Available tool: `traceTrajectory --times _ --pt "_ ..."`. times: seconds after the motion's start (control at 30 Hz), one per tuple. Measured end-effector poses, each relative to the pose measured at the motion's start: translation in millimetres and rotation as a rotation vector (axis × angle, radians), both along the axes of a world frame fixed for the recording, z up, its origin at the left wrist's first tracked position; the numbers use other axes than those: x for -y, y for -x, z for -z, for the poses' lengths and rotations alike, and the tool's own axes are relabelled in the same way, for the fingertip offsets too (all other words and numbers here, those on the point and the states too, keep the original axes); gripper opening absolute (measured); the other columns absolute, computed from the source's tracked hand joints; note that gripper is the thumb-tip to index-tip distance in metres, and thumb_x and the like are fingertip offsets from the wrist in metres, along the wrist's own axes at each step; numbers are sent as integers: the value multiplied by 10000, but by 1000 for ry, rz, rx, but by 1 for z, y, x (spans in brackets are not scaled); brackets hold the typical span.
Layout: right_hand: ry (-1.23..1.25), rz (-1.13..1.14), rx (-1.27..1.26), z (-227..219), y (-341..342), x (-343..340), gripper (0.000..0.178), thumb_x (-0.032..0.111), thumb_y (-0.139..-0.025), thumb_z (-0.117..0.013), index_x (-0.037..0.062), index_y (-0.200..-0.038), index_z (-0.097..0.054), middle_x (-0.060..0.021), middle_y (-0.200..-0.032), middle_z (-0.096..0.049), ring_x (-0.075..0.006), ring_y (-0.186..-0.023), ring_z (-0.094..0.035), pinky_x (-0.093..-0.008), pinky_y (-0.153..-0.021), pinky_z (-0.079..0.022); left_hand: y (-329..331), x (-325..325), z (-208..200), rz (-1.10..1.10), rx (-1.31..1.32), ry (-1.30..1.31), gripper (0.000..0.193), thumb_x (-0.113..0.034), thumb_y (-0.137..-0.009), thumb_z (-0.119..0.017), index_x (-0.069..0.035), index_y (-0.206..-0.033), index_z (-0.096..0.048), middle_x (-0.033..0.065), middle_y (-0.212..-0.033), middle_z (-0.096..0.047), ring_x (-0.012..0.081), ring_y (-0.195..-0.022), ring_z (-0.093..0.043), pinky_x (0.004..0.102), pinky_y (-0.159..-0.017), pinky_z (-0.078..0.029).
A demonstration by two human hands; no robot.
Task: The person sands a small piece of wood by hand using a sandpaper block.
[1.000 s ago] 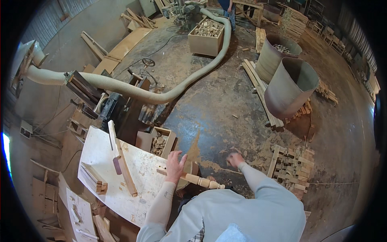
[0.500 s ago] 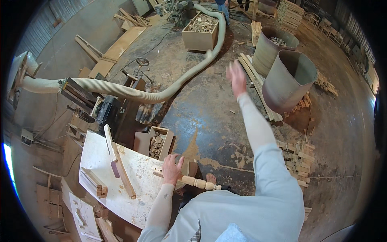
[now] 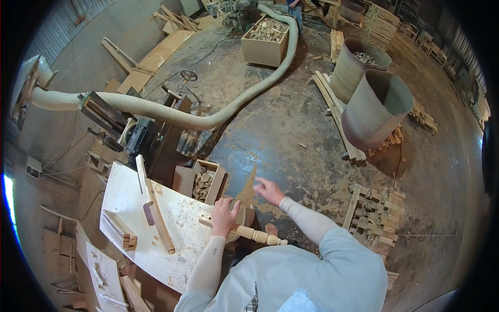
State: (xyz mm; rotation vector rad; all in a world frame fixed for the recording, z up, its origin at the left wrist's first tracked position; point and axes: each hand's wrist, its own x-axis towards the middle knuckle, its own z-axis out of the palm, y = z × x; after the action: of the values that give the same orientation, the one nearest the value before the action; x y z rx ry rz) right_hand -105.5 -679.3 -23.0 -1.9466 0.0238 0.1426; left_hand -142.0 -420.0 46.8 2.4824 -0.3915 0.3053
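A turned wooden leg (image 3: 254, 234) with rounded beads and a squared end lies over the right edge of a white-topped table, its turned end pointing toward my body. My left hand (image 3: 223, 217) is closed over the leg's squared part, holding it at the table edge. Small dark holes show in the squared end, just left of that hand. Out in the air, ahead and to the right of the leg, my right hand (image 3: 268, 191) has loosely bent fingers, partly apart. Nothing shows in it.
The white table (image 3: 182, 223) carries a long wooden strip (image 3: 156, 213) and short wood pieces (image 3: 120, 231). Beyond it stands a box of offcuts (image 3: 209, 182). A ribbed hose (image 3: 208, 120) crosses the floor. Stacked wood blocks (image 3: 374, 216) and two large drums (image 3: 375, 109) stand right.
My right arm has come back from its far reach toward the drums, and that hand is now nearer the leg. The left hand stays on the leg. The view has shifted slightly.
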Motion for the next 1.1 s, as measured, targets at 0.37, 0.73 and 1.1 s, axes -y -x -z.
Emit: traceTrajectory --times 0.37,0.73,1.1 --pt "-92 -311 -300 -58 57 -80 600 394 -1116 -687 -33 -1532 -614 -263 -1374 -756 -273 -1246 -744 -391 -1050 -577 -8 -53 -7 -48 -56 414 302 -288 -1036 -774 -27 -1185 -744 193 -1180 -732 406 -1126 -698 488 -969 -556" --pt "486 -465 -124 -113 80 -185 694 417 -1067 -716 3 -1593 -530 -319 -1313 -743 -515 -1204 -721 -547 -994 -583 25 -406 -31 -1092 223 -437 600 -384 -1029 -730 12 -1469 -632 262 -1596 -545 490 -1546 -426 605 -1317 -313" --pt "498 -409 -42 -104 83 -190 588 396 -1041 -756 32 -1482 -620 -300 -1164 -782 -501 -1083 -761 -551 -907 -601 -13 -532 0 -1197 101 -436 426 -170 -1049 -605 36 -1418 -658 241 -1552 -619 433 -1588 -441 577 -1345 -284"
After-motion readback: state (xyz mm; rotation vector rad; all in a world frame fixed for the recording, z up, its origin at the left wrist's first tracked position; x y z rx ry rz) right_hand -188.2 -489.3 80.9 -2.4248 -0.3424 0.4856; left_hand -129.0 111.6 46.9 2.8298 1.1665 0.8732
